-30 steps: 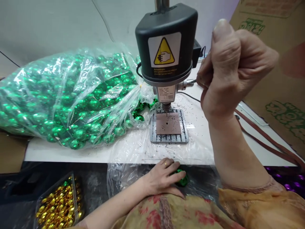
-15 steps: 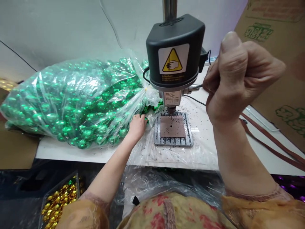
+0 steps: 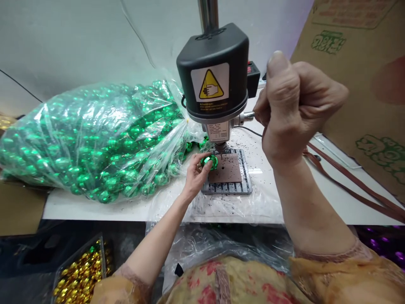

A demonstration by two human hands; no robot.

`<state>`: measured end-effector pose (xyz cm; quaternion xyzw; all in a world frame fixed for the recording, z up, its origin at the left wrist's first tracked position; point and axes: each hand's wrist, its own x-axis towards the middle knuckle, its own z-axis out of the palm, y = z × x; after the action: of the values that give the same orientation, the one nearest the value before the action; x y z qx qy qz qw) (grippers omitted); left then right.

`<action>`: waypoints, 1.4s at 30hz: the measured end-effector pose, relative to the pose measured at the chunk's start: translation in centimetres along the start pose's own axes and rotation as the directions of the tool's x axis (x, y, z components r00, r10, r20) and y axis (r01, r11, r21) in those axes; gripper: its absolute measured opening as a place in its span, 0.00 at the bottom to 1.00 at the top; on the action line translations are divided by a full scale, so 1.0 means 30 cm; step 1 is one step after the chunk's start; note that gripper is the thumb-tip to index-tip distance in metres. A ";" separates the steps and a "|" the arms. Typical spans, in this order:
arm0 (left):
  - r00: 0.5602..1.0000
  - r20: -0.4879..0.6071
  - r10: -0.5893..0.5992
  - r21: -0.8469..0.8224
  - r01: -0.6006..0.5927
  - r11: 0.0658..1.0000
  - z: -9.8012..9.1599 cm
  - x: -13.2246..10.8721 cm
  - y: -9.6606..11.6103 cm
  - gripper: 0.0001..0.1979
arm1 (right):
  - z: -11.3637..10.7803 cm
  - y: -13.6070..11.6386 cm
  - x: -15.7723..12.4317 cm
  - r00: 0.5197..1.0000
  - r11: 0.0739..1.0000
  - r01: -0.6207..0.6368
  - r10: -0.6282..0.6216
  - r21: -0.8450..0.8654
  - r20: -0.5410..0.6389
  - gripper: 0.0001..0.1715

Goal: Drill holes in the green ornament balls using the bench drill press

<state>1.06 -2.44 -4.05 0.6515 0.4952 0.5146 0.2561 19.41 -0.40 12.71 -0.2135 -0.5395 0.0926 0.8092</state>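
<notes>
Between the thumb and fingers of my left hand [image 3: 196,175] is a shiny green faceted ball [image 3: 210,162]. The ball is at the left edge of a brown board [image 3: 232,171] that has a small dark hole in it. That board lies on the slotted metal base [image 3: 248,185] of a black drill press [image 3: 211,71]. Its chuck [image 3: 220,146] and bit point down above the board. My right hand [image 3: 297,105] is closed in a fist at the end of the press's side lever [image 3: 247,118]; the gripped part is hidden.
A large clear bag [image 3: 95,139] full of green balls fills the table's left side. Dark shavings lie around the base. A cardboard box [image 3: 357,97] and brown straps [image 3: 354,181] are on the right. Below the table edge stands a bin [image 3: 103,257] of gold balls.
My left hand has moved right from the bag's mouth to the drill base, bringing a green ball. My right hand stays closed at the lever. The view has shifted slightly.
</notes>
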 end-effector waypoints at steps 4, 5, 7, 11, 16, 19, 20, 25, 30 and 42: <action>0.992 0.005 -0.128 -0.180 0.127 0.975 0.062 0.007 -0.019 0.22 | 0.003 0.005 0.003 0.999 1.000 0.029 -0.028 -0.004 0.014 0.27; 0.994 0.013 -0.106 -0.166 0.107 0.980 0.067 0.013 -0.026 0.22 | 0.005 0.007 0.003 0.999 0.999 0.045 -0.045 0.009 0.005 0.27; 0.998 0.039 -0.058 -0.124 0.062 0.990 0.072 0.022 -0.039 0.21 | 0.010 0.012 0.004 0.996 0.996 0.083 -0.082 0.045 -0.018 0.27; 0.996 0.078 -0.049 -0.100 0.057 0.993 0.084 0.029 -0.059 0.24 | 0.013 0.009 0.000 0.997 0.996 0.077 -0.076 0.042 -0.023 0.26; 0.992 0.123 0.001 -0.080 0.008 0.997 0.099 0.027 -0.074 0.25 | 0.006 -0.003 -0.007 1.000 0.993 0.020 -0.020 -0.114 -0.001 0.28; 0.989 0.149 0.007 -0.090 0.006 0.996 0.101 0.018 -0.078 0.27 | 0.006 -0.005 -0.007 1.000 0.992 0.032 -0.031 -0.121 0.004 0.27; 0.986 0.167 -0.009 -0.098 0.026 0.995 0.101 0.013 -0.079 0.29 | 0.006 -0.005 -0.007 1.000 0.992 0.028 -0.027 -0.125 0.009 0.27; 0.973 0.225 -0.050 -0.071 0.067 0.995 0.102 -0.012 -0.067 0.30 | 0.004 -0.009 -0.004 1.000 0.996 0.028 -0.027 -0.089 0.012 0.27; 0.972 0.229 -0.062 -0.079 0.082 0.994 0.098 -0.015 -0.051 0.29 | 0.000 -0.011 -0.003 1.000 0.997 -0.005 0.006 -0.075 0.022 0.26; 0.976 0.217 -0.035 -0.097 0.057 0.994 0.101 -0.017 -0.053 0.29 | -0.027 0.030 -0.101 0.994 0.995 0.092 -0.090 0.034 -0.056 0.30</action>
<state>3.25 -1.77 -6.62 0.6776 0.4526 0.4598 0.3530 19.02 -0.95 9.51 -0.1764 -0.5248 0.0595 0.8306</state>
